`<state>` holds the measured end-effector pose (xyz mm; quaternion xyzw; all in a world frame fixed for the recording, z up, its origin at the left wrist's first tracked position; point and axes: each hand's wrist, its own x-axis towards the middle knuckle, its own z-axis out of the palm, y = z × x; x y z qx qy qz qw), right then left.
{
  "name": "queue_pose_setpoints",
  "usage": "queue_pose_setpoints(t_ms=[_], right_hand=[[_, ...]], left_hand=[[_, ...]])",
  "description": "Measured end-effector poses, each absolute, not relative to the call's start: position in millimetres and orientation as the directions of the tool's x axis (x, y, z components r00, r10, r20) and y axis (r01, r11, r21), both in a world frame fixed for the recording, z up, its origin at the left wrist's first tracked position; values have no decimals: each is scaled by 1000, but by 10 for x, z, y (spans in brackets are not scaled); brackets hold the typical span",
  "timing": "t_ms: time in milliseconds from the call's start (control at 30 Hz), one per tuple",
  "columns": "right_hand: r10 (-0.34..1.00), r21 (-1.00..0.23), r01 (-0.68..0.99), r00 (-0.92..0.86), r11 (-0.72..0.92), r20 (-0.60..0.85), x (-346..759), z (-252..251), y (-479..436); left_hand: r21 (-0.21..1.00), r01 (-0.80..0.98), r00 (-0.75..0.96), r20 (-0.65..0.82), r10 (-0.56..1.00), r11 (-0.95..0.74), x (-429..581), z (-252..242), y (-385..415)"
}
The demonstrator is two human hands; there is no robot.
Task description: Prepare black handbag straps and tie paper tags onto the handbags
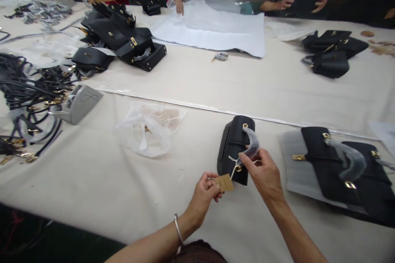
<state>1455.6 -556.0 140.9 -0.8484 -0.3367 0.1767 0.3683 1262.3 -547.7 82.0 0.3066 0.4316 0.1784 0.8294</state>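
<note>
A small black handbag (232,144) stands on the table in front of me, its top handle (252,143) wrapped in clear plastic. My right hand (262,170) pinches the lower part of that handle, near a gold fitting. Between the thumb and fingers of my left hand (207,193) is a tan paper hang tag (224,182). A white string (234,169) runs from the tag up to the handle by my right fingertips. Part of the handle's lower end is hidden behind my right fingers.
Larger black handbags (333,172) lie at right on white sheeting. Left of centre is a clear plastic bag (154,131) with small pieces. Black straps (27,86) and a grey tape dispenser (78,102) are at far left. Co-workers stand behind piled bags (123,37) and a white sheet (212,26).
</note>
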Motion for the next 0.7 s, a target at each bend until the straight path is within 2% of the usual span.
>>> queue_pose_setpoints(t_ms=[133, 267, 367, 467, 600, 700], right_hand=[[746, -751, 522, 664, -404, 60, 14512, 1355, -5603], [710, -739, 549, 691, -392, 137, 14787, 1416, -5753], [668, -709, 553, 728, -439, 154, 15141, 1453, -5970], [639, -638, 612, 733, -468, 233, 15510, 1370, -6235], [664, -511, 730, 660, -454, 351, 15886, 1169, -6506], [698, -486, 753, 631, -445, 338, 15972, 1123, -6554]], left_hand=[[761, 102, 707, -508, 492, 640, 12692, 770, -5478], [888, 220, 659, -440, 610, 403, 12666, 670, -5431], [902, 316, 599, -431, 675, 295, 12618, 527, -5384], [918, 333, 588, -381, 714, 216, 12595, 312, -5361], [938, 343, 594, -252, 764, 43, 12555, 70, -5313], [930, 363, 606, -191, 772, -55, 12480, 51, -5245]])
